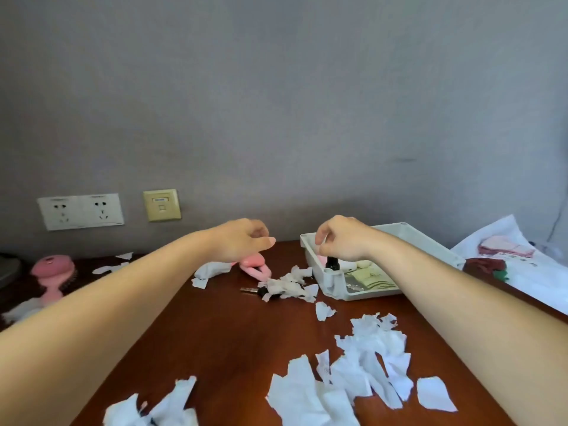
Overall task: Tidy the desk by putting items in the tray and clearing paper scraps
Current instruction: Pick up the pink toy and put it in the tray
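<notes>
We judge the tidying to be about in its middle. The white tray [338, 292] stands at the back right of the desk [215, 333]. It already holds a small dark bottle [332, 262], a cream packet [372, 278] and some white and pink things that we cannot name. Outside it lie a pink plush toy [253, 263], a key [256, 291] with a black head, half under paper, and a pink brush [52, 272] at the far left. The paper scraps [368, 358] do not seem cleared: 1 big heap lies near us, 1 smaller heap just beside the tray, and more at the left.

The right hand [341, 238] hovers over the tray, fingers curled just above the bottle cap; we cannot tell if it pinches the cap. The left hand [242, 241] is over the plush toy, loosely curled, and its palm hides any contact. The picture's bottom edge cuts the nearest scraps, and the right arm covers part of the tray.
</notes>
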`<action>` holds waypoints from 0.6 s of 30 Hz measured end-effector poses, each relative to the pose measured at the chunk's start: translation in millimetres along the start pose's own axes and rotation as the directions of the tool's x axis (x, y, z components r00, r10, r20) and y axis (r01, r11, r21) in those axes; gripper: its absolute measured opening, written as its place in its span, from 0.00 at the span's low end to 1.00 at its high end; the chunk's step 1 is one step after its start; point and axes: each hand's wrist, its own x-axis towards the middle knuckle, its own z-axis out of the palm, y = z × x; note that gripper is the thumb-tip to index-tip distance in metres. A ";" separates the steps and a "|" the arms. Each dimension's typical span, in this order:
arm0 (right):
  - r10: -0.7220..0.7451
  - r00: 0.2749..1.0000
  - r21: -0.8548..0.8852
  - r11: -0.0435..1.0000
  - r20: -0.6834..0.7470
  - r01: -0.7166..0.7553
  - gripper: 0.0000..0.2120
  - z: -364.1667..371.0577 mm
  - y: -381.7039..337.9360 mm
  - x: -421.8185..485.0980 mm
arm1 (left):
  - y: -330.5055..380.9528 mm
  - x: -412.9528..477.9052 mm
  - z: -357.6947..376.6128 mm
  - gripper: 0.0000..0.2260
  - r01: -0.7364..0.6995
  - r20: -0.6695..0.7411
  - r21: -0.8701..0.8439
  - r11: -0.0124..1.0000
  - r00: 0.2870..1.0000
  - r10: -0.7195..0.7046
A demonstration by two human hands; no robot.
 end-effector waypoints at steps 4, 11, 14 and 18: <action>-0.072 0.993 -0.016 0.997 0.090 0.074 0.11 16.1 -35.1 -10.0 | -34.8 -39.4 6.7 0.18 0.056 -0.013 0.041 0.998 0.998 -0.056; -0.054 0.982 -0.014 0.998 0.182 0.057 0.10 52.6 -65.2 8.2 | -87.0 -58.8 64.1 0.21 0.192 0.045 -0.086 0.978 0.981 -0.189; -0.024 0.984 -0.012 1.000 0.176 0.026 0.12 69.7 -65.2 23.0 | -97.5 -51.7 92.2 0.22 0.180 -0.014 -0.074 0.981 0.983 -0.182; 0.005 0.990 -0.017 1.000 0.143 -0.002 0.13 92.1 -62.0 42.8 | -104.3 -35.5 110.2 0.18 0.086 -0.221 -0.099 0.991 0.969 -0.106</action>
